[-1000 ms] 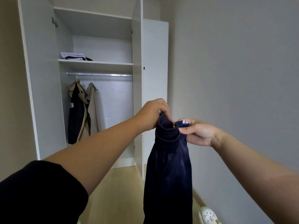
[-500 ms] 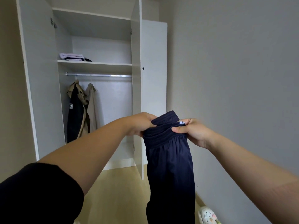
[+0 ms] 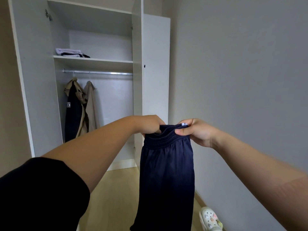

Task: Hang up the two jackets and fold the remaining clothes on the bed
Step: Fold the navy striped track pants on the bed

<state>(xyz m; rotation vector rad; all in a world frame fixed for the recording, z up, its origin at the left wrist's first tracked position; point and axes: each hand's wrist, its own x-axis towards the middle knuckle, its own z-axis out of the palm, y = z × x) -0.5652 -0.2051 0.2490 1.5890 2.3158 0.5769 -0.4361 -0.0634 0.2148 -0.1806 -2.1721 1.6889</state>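
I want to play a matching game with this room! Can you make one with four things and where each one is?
Things:
1. dark navy trousers with elastic waistband
2. beige hooded jacket
3. folded pale lilac clothes
4. white clog with charms

Places:
A. on the wardrobe shelf
B. on the floor by the wall
C. held up by both hands
D. hanging from the metal rail

Pairs: 1-C, 2-D, 3-A, 4-B

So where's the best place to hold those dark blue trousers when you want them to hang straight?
By the elastic waistband, one end in each hand, coming from either side. The navy trousers hang freely below that thick gathered band; the left hand and right hand already pinch its two ends, so the legs drop straight.
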